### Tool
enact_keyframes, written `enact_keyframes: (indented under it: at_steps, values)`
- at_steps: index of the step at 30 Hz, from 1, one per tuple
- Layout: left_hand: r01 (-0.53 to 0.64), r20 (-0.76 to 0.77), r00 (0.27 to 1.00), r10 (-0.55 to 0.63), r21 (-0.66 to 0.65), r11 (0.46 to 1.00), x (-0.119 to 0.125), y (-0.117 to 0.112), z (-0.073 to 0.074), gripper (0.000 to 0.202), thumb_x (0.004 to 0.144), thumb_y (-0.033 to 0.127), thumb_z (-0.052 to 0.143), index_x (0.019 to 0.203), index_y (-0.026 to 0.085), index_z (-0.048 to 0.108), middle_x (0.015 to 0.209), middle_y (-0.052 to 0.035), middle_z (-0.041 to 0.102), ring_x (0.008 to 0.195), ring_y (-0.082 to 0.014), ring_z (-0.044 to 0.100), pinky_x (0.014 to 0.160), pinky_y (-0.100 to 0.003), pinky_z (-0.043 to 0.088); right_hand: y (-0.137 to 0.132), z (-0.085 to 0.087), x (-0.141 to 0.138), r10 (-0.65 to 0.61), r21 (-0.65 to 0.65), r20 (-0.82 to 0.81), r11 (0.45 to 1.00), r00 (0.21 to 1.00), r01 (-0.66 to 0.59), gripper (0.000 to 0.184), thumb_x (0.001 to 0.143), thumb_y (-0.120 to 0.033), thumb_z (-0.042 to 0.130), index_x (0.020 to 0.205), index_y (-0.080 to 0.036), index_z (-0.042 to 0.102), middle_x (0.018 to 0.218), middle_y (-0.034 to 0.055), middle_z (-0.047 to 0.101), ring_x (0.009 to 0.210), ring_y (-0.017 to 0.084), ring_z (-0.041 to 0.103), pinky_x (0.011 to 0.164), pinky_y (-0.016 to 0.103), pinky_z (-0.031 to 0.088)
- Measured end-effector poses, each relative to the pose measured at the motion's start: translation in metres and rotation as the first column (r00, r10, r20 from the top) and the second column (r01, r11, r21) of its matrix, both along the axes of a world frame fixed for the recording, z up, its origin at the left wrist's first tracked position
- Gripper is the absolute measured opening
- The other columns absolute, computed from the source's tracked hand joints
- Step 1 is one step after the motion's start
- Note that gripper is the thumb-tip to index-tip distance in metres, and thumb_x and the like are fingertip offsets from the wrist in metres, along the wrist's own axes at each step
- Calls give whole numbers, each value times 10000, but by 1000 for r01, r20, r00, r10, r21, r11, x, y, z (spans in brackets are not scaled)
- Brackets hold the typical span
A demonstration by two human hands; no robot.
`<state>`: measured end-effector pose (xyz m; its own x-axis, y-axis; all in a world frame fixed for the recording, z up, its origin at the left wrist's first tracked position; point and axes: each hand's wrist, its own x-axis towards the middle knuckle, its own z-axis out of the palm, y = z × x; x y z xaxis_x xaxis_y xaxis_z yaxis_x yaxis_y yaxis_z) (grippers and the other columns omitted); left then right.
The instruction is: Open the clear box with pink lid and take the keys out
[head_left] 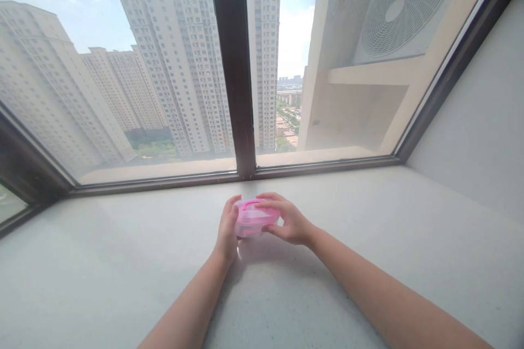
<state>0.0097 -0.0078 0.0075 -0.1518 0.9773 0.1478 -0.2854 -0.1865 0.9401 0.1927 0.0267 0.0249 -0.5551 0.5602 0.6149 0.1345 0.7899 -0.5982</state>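
Towers of pale flats stand far beyond the pink box between my hands, most of them off to its left, with blue, lightly clouded sky above. A white surface spreads out on every side of the box, smooth and bright, darkened by soft shadow on my side of it. Behind the box the surface runs up to a window in a dark brown frame, whose upright bar rises almost directly past it. Well to the right of the box, a plain white wall slopes away. Through the glass, up and to the right of the box, I see a large fan unit on a beige ledge.

My bare forearms reach toward the box from either side. My right hand grips its right side, fingers over the lid and thumb low at the front. My left hand is closed against its left side. The box sits upright, touching both hands; I can't tell whether its base meets the surface. Smallest is the bright pink handle on top, partly under my right fingers.
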Motion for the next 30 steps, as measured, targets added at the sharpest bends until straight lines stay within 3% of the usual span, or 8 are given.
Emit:
enact_keyframes:
  at_steps: [6, 11, 16, 20, 23, 30]
  values:
    - [141, 45, 989, -138, -65, 988, 0, 2, 0, 360, 788, 444, 584, 989, 147, 621, 874, -74, 668, 740, -195, 623, 613, -266, 476, 1, -6, 0, -82, 116, 38, 990, 996, 77, 530, 730, -219, 700, 1242, -224, 565, 1342, 131, 454, 1229, 274, 448, 1021, 462, 383]
    - [107, 106, 990, -99, -79, 991, 5, 3, 2, 306, 763, 375, 622, 965, 146, 642, 869, -56, 688, 748, -189, 631, 643, -276, 488, 0, -9, -2, -140, 332, 152, 940, 978, 83, 576, 768, -310, 680, 1311, -243, 497, 1392, 116, 443, 1282, 290, 391, 1043, 492, 331]
    - [88, 157, 986, -65, -146, 985, 5, 6, 0, 350, 742, 386, 626, 983, 133, 640, 911, -74, 702, 804, -217, 652, 699, -319, 513, -2, -7, -4, -248, 376, 281, 917, 927, 132, 764, 712, -464, 714, 1380, -249, 412, 1384, 105, 474, 1309, 347, 341, 1041, 541, 273]
    - [87, 158, 986, -58, -182, 979, 5, 8, -1, 363, 738, 400, 619, 973, 123, 636, 889, -79, 705, 762, -207, 656, 684, -315, 519, -2, -9, -6, -248, 358, 242, 921, 938, 151, 664, 744, -424, 698, 1340, -252, 459, 1288, 90, 561, 1217, 304, 451, 977, 478, 367]
    - [99, 164, 984, -68, -188, 977, 5, 8, -2, 364, 746, 407, 611, 970, 121, 632, 872, -77, 701, 729, -198, 652, 654, -306, 517, -3, -11, -7, -259, 377, 211, 911, 942, 166, 593, 780, -423, 669, 1316, -248, 486, 1245, 87, 589, 1179, 294, 480, 962, 470, 376]
    - [102, 161, 984, -72, -189, 977, 7, 7, -2, 346, 773, 424, 597, 929, 117, 633, 785, -55, 687, 664, -166, 631, 611, -261, 481, -3, -11, -6, -259, 528, 138, 836, 956, 150, 436, 869, -335, 582, 1287, -234, 515, 1234, 98, 587, 1095, 254, 518, 925, 447, 391]
